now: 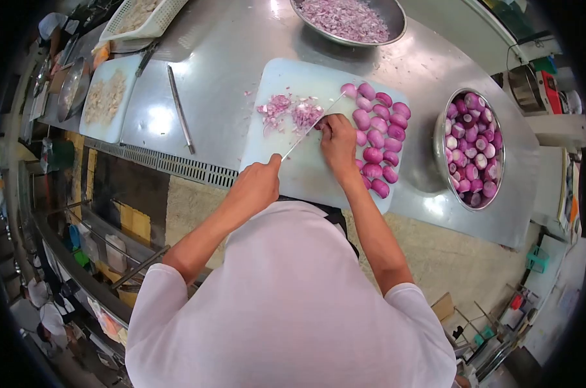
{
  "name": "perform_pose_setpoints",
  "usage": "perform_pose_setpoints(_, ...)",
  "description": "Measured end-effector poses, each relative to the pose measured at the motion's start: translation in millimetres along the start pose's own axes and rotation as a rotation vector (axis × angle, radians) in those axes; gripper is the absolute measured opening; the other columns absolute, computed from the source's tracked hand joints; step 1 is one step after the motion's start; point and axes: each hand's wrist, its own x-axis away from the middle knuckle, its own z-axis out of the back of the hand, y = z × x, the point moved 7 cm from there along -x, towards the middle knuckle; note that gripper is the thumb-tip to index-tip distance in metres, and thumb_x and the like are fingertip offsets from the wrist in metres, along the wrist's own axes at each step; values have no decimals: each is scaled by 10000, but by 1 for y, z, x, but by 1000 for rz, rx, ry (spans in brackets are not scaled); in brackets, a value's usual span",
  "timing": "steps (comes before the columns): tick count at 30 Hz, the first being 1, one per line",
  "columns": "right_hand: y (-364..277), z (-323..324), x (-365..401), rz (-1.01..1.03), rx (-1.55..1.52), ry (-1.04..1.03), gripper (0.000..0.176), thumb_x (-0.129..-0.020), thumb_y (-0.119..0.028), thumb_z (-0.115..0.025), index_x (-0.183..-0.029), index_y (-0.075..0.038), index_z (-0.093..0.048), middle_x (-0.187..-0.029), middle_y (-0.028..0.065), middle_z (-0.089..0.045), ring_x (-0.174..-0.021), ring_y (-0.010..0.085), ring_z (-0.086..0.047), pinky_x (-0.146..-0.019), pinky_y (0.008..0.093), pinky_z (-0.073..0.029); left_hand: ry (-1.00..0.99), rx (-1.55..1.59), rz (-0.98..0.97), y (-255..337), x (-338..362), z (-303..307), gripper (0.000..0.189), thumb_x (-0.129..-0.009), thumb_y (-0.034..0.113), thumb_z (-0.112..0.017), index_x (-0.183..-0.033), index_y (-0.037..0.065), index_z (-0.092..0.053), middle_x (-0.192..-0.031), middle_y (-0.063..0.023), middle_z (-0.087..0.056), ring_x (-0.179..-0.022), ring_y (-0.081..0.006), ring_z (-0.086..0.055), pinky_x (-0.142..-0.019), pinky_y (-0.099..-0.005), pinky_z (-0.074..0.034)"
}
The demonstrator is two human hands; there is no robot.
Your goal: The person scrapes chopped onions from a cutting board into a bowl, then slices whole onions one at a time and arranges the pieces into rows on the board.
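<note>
My left hand (255, 185) is closed around the handle of a knife (301, 140), whose long blade slants up and to the right across a white cutting board (292, 173). Against the blade, the bent fingers of my right hand (337, 143) press on a red onion piece (319, 125), mostly hidden by them. Chopped red onion (306, 115) lies just left of the blade, with a looser heap (277, 108) farther left. Several peeled red onion halves (376, 138) fill the board's right side, beside my right hand.
A bowl of peeled onions (472, 150) stands at right, and a bowl of chopped onion (346, 19) at the back. On the left are a metal rod (180, 108), a second board with pale chopped food (105, 97), another knife (147, 57) and a white basket (152, 24).
</note>
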Motion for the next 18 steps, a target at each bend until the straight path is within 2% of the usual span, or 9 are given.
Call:
perform_pose_setpoints(10,-2,-3,-3,5,29,-7,116,-787,62,-627,-890,7,-627,-881,179,-613,-842,385,-589,-728,468,-470,2,-30,0,3,-2,3,152,-838,-16,-535,-970,-42,-464,-675,-276,-607,-694,-483,-616,-641,-565,-480)
perform_pose_setpoints(16,1,-3,0,20,49,2,156,-799,43,-632,-945,-5,-661,-933,156,-639,-865,368,-600,-745,445,-485,64,-29,-2,-5,-3,10,147,-846,-7,-535,-972,-27,-462,-643,-270,-601,-669,-497,-614,-603,-563,-483)
perform_pose_setpoints(18,-2,-3,0,16,102,4,209,-809,12,-649,-1010,-27,-691,-975,147,-659,-885,355,-608,-769,438,-494,109,-64,29,-23,-10,-1,249,-825,-2,-585,-1046,-31,-472,-670,-273,-608,-689,-491,-615,-619,-560,-466)
